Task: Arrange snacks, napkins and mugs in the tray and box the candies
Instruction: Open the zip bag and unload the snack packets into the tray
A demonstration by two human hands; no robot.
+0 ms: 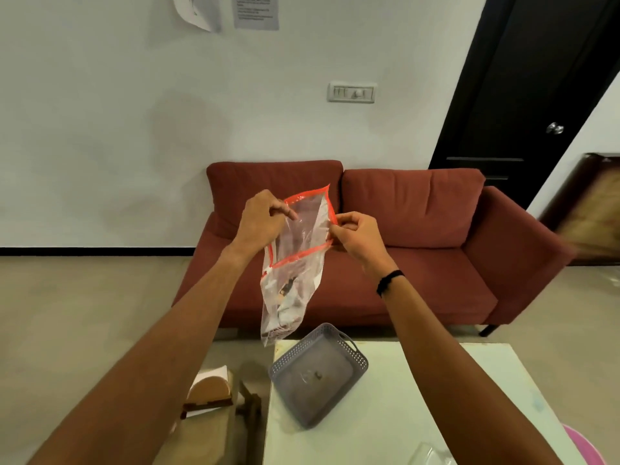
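1. Above the near edge of the desk (419, 397), I held a clear zip bag (295, 260) up in the air with both arms stretched out in front of me.
2. My left hand (260, 218) pinched the bag's upper left rim, fingers closed on the plastic.
3. My right hand (357, 234) pinched the opposite rim by the red seal strip, also closed on the bag, and a dark band (389, 281) sat on that wrist.
4. Between the two grips the mouth of the bag stood pulled apart, its red-edged lips spread wide.
5. Some small wrapped items (285, 297) lay bunched in the lower part of the bag; I could not tell what they were through the plastic.
6. The bag's bottom hung just above the far left corner of the desk.
7. On the desk, a grey perforated tray (355, 360) with handles sat near the left edge, turned at an angle.
8. One small dark thing (317, 375) lay in the middle of the tray; it was too small to identify.
9. To the left of the desk, lower down, a wooden napkin holder (209, 391) held white napkins (214, 372) upright.
10. Behind it all stood a red sofa (419, 229) against the white wall.
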